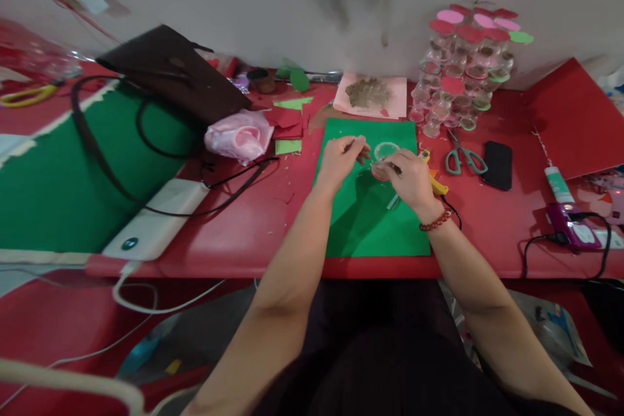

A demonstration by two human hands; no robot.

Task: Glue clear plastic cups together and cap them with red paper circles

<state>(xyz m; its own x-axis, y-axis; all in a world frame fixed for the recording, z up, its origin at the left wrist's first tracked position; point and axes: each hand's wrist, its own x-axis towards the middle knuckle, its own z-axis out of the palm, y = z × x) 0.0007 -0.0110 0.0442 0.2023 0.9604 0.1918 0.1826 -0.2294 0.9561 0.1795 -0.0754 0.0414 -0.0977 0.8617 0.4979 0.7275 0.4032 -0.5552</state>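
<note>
My left hand (342, 160) is over the green sheet (380, 234), thumb and fingertips pinched together; anything between them is too small to make out. To its right, my right hand (410, 179) is closed too, its fingertips right at a clear plastic cup (386, 150) with a pinkish base. Whether those fingers grip the cup or a small piece beside it is hidden. Partly behind my right hand lies a yellow glue gun (439, 183) with a black cord. A short, pale strip (392, 201) rests on the sheet below the fingers.
Behind on the right stands a stack of clear cups (453, 71) topped with coloured paper discs. Scissors (465, 157) and a black phone (498, 165) lie right of the sheet. A white power bank (156, 224), looping black cable and pink fabric bundle (241, 135) are left.
</note>
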